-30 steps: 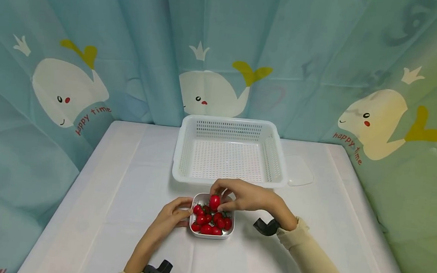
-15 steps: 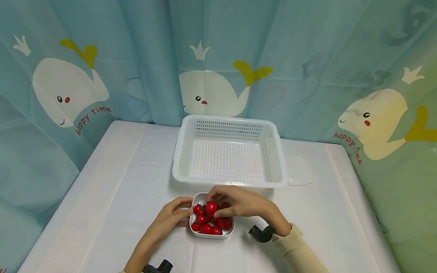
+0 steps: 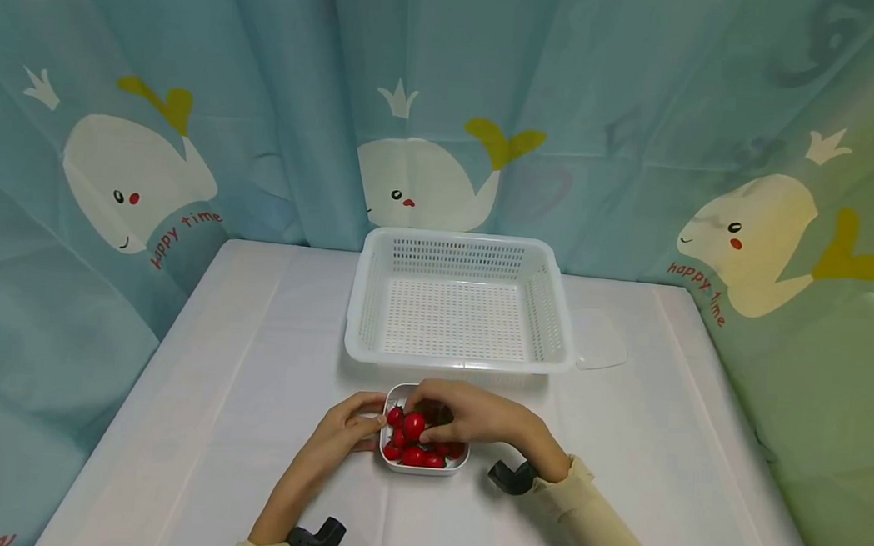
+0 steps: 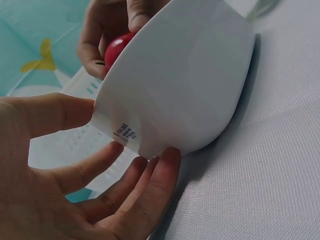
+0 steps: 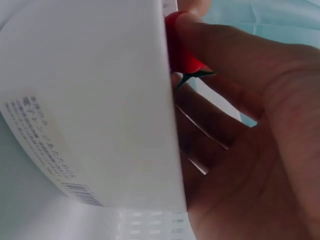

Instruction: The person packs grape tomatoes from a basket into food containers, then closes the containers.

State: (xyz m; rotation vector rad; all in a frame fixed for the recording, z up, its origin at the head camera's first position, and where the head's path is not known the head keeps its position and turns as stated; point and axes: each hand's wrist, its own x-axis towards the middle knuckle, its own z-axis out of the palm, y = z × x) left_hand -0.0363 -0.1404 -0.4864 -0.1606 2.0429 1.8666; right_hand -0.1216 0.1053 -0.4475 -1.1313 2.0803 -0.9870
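Observation:
A small white container [image 3: 423, 471] with rounded corners stands on the table in the head view, holding several red cherry tomatoes [image 3: 412, 456]. My left hand [image 3: 343, 434] rests its fingertips against the container's left wall; the left wrist view shows them spread along the outside. Reaching in from the right, my right hand [image 3: 467, 414] pinches one cherry tomato [image 5: 182, 50] between thumb and fingers. The right wrist view shows green leaves on that tomato, level with the rim. The right hand hides part of the container's contents.
Directly behind the container is a large white slotted basket [image 3: 457, 364]. To its right lies a clear, flat lid-like piece [image 3: 602, 342]. White cloth [image 3: 267, 354] covers the table, and a blue-green whale-print curtain [image 3: 283, 88] hangs around it.
My right hand has come nearer and slightly left, lowering the pinched cherry tomato from the back of the container toward the others. The left hand has stayed in place.

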